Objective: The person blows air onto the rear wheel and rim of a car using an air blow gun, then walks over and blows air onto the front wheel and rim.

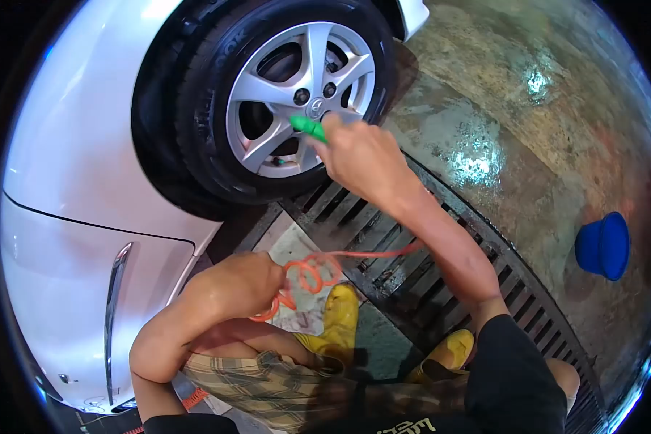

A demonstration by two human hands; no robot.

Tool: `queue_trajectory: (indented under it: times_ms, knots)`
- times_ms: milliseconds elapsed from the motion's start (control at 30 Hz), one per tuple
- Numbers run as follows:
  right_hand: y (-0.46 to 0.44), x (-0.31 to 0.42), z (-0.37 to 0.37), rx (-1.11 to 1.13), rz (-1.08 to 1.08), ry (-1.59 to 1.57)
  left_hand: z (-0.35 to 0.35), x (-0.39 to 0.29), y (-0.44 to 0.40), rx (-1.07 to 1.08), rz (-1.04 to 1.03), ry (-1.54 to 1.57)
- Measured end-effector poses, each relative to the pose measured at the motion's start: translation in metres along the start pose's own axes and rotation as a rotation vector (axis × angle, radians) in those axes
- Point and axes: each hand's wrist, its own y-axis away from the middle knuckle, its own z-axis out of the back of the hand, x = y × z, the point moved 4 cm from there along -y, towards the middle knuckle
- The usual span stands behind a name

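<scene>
My right hand (358,152) is closed around a green object (308,128), whose tip points at the silver wheel rim (267,90) near its hub. What kind of tool it is cannot be made out. Below the wheel, my left hand (249,282) is closed on a coiled orange hose (311,271), with loops hanging beside the fingers. One stretch of the hose runs right, towards my right forearm. The black tyre (202,119) surrounds the rim on the white car (72,145).
A metal floor grate (405,289) runs beneath my right arm. Yellow boots (340,315) are on the floor and grate below me. On the wet concrete (513,181) at the right stands a blue bucket (602,247). The car's body fills the left side.
</scene>
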Motion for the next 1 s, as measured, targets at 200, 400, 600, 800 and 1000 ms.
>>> queue_trajectory:
  times_ms: [200,400,600,800,1000]
  knots:
    - [0.003,-0.021,0.015,0.001,-0.115,0.085,0.006,-0.003,0.0,0.046,-0.004,0.037]
    - [0.003,-0.058,0.016,0.397,-0.227,0.188,0.006,-0.005,0.0,0.033,0.035,-0.01]
    - [0.0,-0.06,0.019,0.202,-0.29,0.087,0.011,-0.009,0.0,-0.034,0.028,-0.036]
    - [0.015,-0.07,-0.012,0.508,-0.157,0.186,0.015,-0.012,-0.002,-0.054,-0.014,-0.084]
    - [0.022,-0.1,-0.016,0.166,-0.291,0.142,0.014,-0.014,-0.002,-0.004,0.019,-0.046]
